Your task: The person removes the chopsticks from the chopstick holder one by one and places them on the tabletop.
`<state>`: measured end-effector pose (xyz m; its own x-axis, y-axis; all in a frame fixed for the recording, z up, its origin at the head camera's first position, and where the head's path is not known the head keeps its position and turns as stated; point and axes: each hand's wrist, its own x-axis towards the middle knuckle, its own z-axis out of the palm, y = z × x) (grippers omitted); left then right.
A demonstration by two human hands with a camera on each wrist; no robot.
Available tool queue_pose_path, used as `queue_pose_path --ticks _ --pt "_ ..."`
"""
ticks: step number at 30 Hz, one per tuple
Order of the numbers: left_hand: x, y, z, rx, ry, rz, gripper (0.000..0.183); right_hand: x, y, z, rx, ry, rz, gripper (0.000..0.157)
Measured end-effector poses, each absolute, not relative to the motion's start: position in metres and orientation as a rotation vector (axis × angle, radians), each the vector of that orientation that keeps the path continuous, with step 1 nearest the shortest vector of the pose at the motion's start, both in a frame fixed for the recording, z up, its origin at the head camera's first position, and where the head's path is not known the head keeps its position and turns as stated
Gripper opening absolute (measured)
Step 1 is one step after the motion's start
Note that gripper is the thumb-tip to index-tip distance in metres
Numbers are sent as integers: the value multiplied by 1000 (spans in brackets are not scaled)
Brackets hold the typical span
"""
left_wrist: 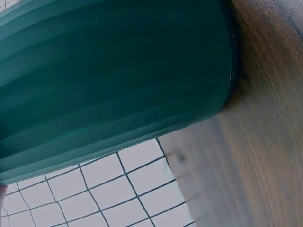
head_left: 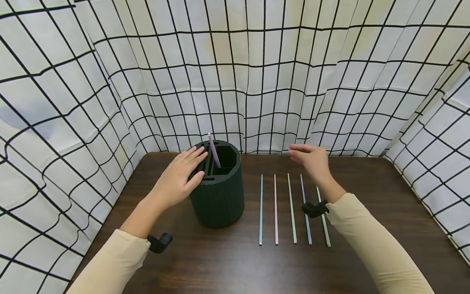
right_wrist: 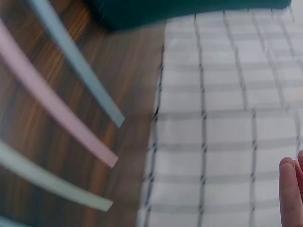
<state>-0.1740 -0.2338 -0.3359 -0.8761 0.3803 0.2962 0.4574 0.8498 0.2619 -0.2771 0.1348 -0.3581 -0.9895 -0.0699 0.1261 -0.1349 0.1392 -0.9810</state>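
Left of the frame's centre, a green holder [head_left: 220,204] is standing upright with one lilac stick [head_left: 213,151] leaning inside

The left hand [head_left: 180,175] is resting spread wide on its rim, probably steadying it; right of centre, five separate sticks [head_left: 276,212] are lying side by side on the table [head_left: 205,261], perhaps for easy picking; the right hand [head_left: 313,161] is hanging above their upper ends, fingers narrow near the thumb, nothing visible between, forearm slanting from lower right
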Motion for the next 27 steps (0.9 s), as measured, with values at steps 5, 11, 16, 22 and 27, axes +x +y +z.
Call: queue_pose_path --ticks 5,11,16,22,27 --pt "-175 -233 -334 -648 -2798 -436 56 -262 98 -338 402 -2262 1966 31" --pt "-174 -234 -334 -639 -2806 -431 56 -245 57 -324 600 -2140 1936 23" --pt "-171 -235 -335 -627 -2809 -445 56 -235 28 -321 647 -2120 1976 22" --pt "-171 -234 -336 -628 -2810 -475 56 -224 3 -319 711 -2129 2012 23" --pt "-173 -234 -335 -632 -2801 -472 56 -219 -12 -315 714 -2168 2026 26"
